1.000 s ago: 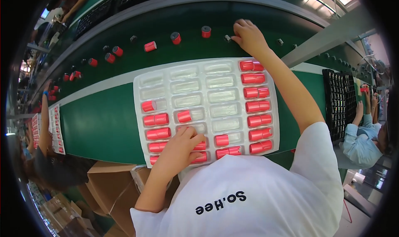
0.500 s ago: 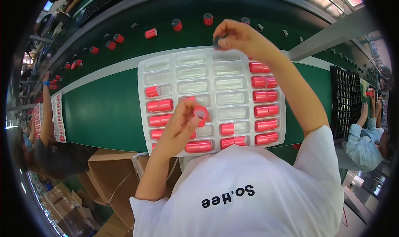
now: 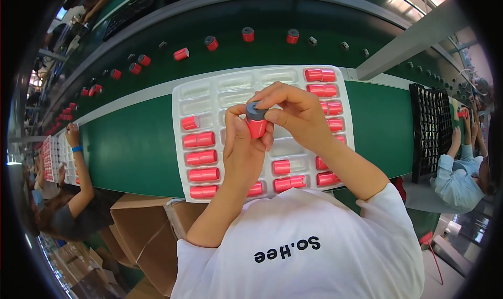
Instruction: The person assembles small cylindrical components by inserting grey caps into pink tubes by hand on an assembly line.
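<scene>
Over the middle of the tray, my left hand (image 3: pixel 243 155) wraps round a red cylinder (image 3: pixel 256 129), held upright. The fingers of my right hand (image 3: pixel 304 113) pinch a dark grey round part (image 3: pixel 255 111) at the cylinder's top. The two parts touch; how deep the grey one sits inside is hidden. Beneath both hands lies a white moulded plastic tray (image 3: pixel 236 82) with long pockets. Red cylinders (image 3: pixel 199 139) fill many pockets of its left and right columns and near edge. A shorter red piece (image 3: pixel 281 167) takes up only part of its pocket.
Beyond the tray, a green conveyor belt (image 3: pixel 283 55) carries red pieces with grey tops (image 3: pixel 248 34) and small metallic parts (image 3: pixel 313 40). A grey post (image 3: pixel 408 39) rises at the right, near black trays (image 3: pixel 429 131). A cardboard box (image 3: pixel 141 220) stands below left. Other people work on both sides.
My right hand has come back from the tray's far edge with the grey part and met the red cylinder in my left hand, which rose slightly. Pieces on the belt have shifted left.
</scene>
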Demonstrator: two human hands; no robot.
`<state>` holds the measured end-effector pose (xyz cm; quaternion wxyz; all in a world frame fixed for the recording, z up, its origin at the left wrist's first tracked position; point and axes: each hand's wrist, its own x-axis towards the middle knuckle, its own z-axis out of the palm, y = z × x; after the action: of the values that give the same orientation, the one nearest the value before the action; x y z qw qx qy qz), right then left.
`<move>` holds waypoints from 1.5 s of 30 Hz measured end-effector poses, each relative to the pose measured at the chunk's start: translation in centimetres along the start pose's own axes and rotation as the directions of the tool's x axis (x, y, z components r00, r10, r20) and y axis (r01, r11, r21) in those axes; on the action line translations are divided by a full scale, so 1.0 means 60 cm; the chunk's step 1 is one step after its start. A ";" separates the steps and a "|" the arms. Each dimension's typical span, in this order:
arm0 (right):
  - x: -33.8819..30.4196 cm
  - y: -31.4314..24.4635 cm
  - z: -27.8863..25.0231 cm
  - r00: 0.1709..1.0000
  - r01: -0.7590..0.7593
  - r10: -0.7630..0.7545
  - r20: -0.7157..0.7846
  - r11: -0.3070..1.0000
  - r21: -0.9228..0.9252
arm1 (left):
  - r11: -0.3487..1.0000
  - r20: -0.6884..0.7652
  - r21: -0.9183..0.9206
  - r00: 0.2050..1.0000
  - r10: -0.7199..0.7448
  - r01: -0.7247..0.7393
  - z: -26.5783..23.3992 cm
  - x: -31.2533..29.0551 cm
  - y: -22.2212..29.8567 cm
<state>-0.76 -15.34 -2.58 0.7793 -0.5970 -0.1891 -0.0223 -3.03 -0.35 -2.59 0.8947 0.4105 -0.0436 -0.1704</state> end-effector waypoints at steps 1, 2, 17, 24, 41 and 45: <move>0.001 -0.001 -0.004 1.000 -0.002 0.002 0.005 1.000 -0.001 | 1.000 -0.026 -0.027 1.000 -0.006 0.006 -0.001 -0.002 -0.004; 0.003 -0.002 -0.009 0.998 0.048 -0.043 0.037 0.989 -0.141 | 0.998 -0.053 -0.054 0.999 -0.014 0.011 0.000 -0.003 -0.007; -0.010 -0.002 -0.020 0.997 0.042 -0.005 0.078 0.876 -0.480 | 0.946 -0.129 0.214 0.967 -0.218 0.241 -0.024 0.003 -0.007; 0.122 0.073 -0.269 0.918 -0.074 -0.380 -0.116 0.123 -0.990 | -0.104 0.129 0.986 0.992 -0.016 -0.130 -0.085 0.022 0.056; 0.172 0.071 -0.229 0.926 -0.215 0.345 -0.153 0.150 -0.965 | 0.603 0.091 0.796 0.977 -0.195 0.046 -0.112 0.001 0.065; 0.115 0.003 -0.135 0.949 -0.279 0.304 0.084 0.933 -0.226 | 0.970 0.109 0.189 0.979 -0.174 0.152 -0.084 0.004 0.039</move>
<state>7.85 -21.60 -2.31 0.6936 -0.6982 -0.1403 0.1088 -1.10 4.61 -4.15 0.8325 0.4802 -0.0807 -0.2642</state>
